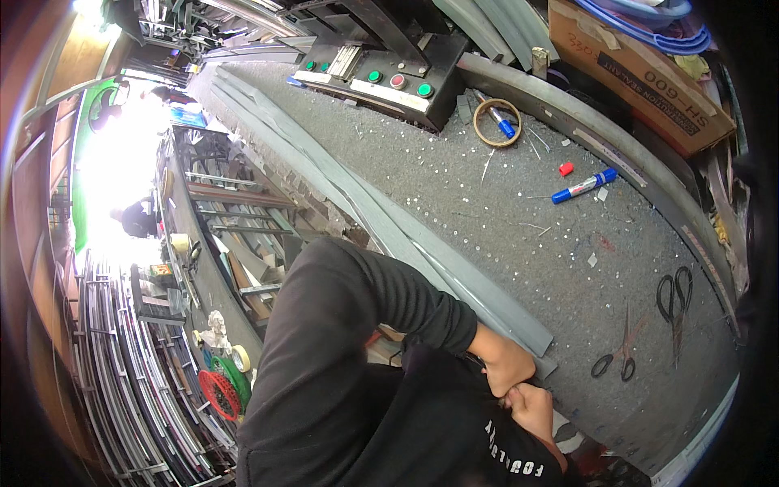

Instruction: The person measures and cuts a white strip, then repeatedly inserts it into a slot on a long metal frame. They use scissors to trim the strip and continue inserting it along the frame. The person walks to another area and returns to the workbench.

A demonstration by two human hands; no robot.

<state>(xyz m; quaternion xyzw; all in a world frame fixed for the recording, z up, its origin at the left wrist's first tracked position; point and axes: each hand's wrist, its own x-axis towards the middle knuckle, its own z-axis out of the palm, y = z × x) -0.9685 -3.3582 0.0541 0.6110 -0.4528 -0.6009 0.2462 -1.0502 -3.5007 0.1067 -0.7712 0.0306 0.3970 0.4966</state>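
- While the left hand point(505, 364) curls against the right hand point(532, 410), I cannot tell from here whether either grips anything.
- I see the grey profile point(487, 296) on the worktable point(519, 252), one end beside the left hand.

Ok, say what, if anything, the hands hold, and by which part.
It cannot be told: the left hand and right hand meet, hiding anything between them.

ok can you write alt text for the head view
A person's left hand and right hand meet beside the end of long grey strips on a grey workbench; anything they hold is hidden. Two pairs of scissors, two markers and a tape roll also lie there.
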